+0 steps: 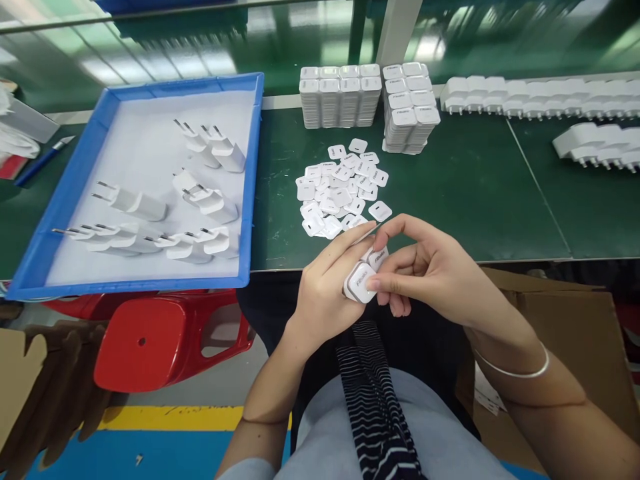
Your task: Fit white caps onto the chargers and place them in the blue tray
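Left hand (325, 287) closed around a white charger body (359, 281), right hand (430, 270) fingers pinching a small cover plate (379, 256) (logo side up) against it, above the desk (475, 193) edge, loose plates (340, 190) heaped just beyond, blue tray (80, 180) at left

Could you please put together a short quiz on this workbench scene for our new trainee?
1. True or false: the blue tray holds white chargers with metal prongs.
2. What do the left hand and right hand hold between them?
A. a red stool
B. a white charger body with a small cover plate
C. a blue pen
3. Fill in: the loose cover plates lie on the ____ mat.

Key: 1 true; 2 B; 3 green.
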Motion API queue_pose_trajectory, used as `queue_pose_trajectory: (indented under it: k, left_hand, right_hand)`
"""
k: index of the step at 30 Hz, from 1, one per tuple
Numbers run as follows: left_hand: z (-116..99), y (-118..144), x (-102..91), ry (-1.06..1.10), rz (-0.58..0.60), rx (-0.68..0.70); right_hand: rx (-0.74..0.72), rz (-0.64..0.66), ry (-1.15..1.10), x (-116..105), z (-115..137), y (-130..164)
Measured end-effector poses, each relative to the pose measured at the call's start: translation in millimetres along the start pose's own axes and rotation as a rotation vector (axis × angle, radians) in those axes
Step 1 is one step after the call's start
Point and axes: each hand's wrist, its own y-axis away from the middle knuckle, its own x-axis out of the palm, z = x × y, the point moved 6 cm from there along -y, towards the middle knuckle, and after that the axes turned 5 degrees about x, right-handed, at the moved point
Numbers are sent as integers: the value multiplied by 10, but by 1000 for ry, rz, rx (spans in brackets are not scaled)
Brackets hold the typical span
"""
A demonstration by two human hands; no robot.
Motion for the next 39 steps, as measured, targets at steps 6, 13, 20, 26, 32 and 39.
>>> queue_pose_trajectory:
  k: [6,13,20,26,32,39]
  left_hand:
    - [65,11,18,25,-18,-19]
    - [194,42,10,165,-92,-156]
    - [254,81,39,301,-98,-278]
    - [275,89,14,232,-164,-330]
    - [228,52,50,191,-124,-258]
    - [95,-554,-918,-228,65,22]
  right_hand:
    - [-62,-119,109,2,-10,-44]
    - [-156,-99,40,5,-29,-33]
    - [-477,-285,325,50,18,163]
    - [-852,-413,1051,421,-87,342]
    - [-896,-410,1046,372,-51,312]
    - [-879,-619,676,-166,-44,481]
